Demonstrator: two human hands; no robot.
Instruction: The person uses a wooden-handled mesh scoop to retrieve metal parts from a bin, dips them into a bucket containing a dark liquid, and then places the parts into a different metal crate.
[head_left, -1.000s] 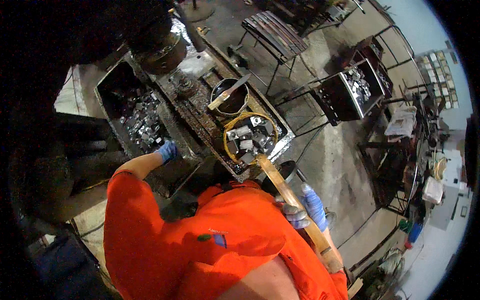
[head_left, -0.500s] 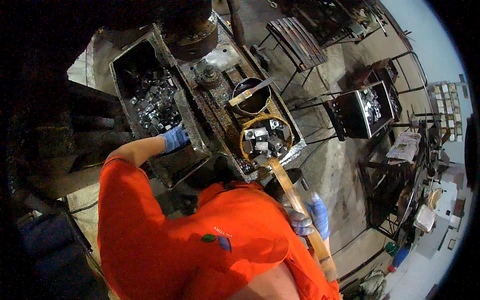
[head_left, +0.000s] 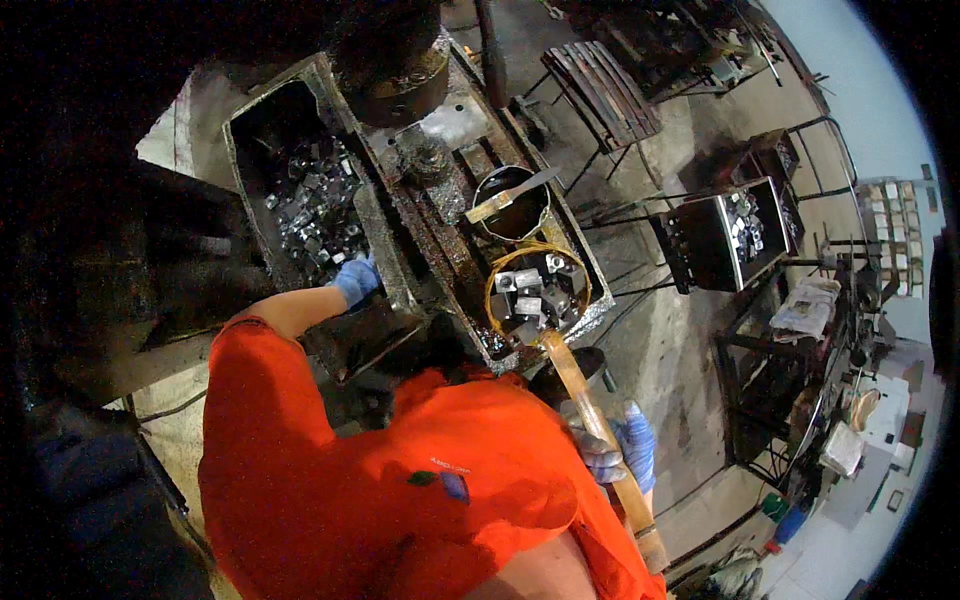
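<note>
My left hand [head_left: 355,280], in a blue glove, is at the near end of a dark metal bin [head_left: 238,150], beside a heap of small metal blocks [head_left: 315,215]. Its fingers are hidden from sight. My right hand [head_left: 622,450], gloved in blue and grey, is closed round a long wooden handle [head_left: 575,385]. The handle's far end meets a round basket with a yellow wire rim [head_left: 491,300]. Several squarish metal pieces [head_left: 528,290] lie in that basket, which rests on an oily metal tray [head_left: 601,300].
A flat brush [head_left: 490,205] lies across a round pot [head_left: 520,215] of dark liquid behind the basket. A dark bucket [head_left: 590,368] stands below the handle. Off to the right are a box of metal parts [head_left: 742,225], a slatted rack [head_left: 605,90] and a bench with papers [head_left: 805,308].
The view has shifted slightly. My left hand stays at the bin's near end, and my right hand keeps its hold on the wooden handle.
</note>
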